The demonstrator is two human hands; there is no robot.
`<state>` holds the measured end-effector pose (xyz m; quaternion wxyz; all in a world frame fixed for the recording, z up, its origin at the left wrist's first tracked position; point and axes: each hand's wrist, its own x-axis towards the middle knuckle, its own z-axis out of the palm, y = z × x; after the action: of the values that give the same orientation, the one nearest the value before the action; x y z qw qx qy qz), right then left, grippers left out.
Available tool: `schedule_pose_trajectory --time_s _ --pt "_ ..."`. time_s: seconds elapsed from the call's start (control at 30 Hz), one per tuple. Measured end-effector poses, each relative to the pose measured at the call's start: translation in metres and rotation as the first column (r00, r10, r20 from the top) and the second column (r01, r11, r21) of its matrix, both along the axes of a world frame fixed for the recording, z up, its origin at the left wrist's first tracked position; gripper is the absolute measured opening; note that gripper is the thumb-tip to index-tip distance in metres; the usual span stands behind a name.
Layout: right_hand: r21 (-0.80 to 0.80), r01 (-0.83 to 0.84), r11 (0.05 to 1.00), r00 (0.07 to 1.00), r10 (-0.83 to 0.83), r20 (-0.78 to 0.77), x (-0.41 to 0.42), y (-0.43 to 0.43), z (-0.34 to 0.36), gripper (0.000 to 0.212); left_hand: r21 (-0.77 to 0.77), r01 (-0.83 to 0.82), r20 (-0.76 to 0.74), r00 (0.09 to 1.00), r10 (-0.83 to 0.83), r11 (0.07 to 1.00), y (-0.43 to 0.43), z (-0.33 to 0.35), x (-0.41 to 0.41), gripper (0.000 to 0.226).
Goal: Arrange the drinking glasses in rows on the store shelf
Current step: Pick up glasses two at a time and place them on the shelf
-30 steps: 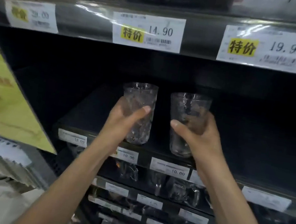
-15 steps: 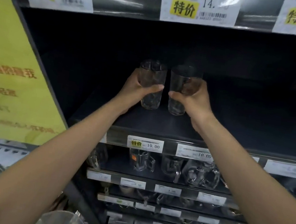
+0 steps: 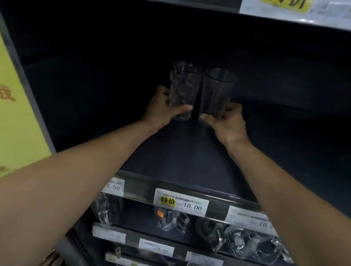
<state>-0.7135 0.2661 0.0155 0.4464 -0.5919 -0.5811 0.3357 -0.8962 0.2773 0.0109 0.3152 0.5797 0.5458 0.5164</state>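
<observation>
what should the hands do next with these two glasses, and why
Probably settle both onto the shelf and let go. The left hand grips the left glass and the right hand grips the right glass near their bases; both are upright, side by side, far back. Whether the bases already touch the board, I cannot tell.

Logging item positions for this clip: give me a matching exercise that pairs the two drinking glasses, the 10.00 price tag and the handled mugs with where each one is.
Things:
1. faceted glass
2. plain-looking glass
3. 10.00 price tag
4. handled mugs

Places:
A. on the front edge of the shelf
B. gripped near its base by the right hand
C. on the level below that shelf
D. gripped near its base by the left hand

Pairs: 1-D, 2-B, 3-A, 4-C.
</observation>
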Motion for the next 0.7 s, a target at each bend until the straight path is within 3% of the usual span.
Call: schedule_pose_trajectory --time_s 0.33,0.53,0.7 --pt "0.116 0.107 0.987 0.961 -0.132 0.243 -0.038 0.065 -0.012 0.073 0.023 -0.077 -0.029 0.997 0.078 0.997 0.051 -0.006 -0.019 0.052" --pt "0.091 0.132 0.987 0.946 -0.153 0.287 -0.039 0.087 -0.014 0.075 0.037 -0.101 -0.009 0.995 0.101 0.994 0.072 -0.010 -0.023 0.032" --pt "0.068 0.171 0.983 0.910 -0.184 0.371 -0.037 0.094 -0.012 0.074 0.036 -0.127 -0.012 0.992 0.127 0.991 0.082 -0.013 -0.026 0.029"
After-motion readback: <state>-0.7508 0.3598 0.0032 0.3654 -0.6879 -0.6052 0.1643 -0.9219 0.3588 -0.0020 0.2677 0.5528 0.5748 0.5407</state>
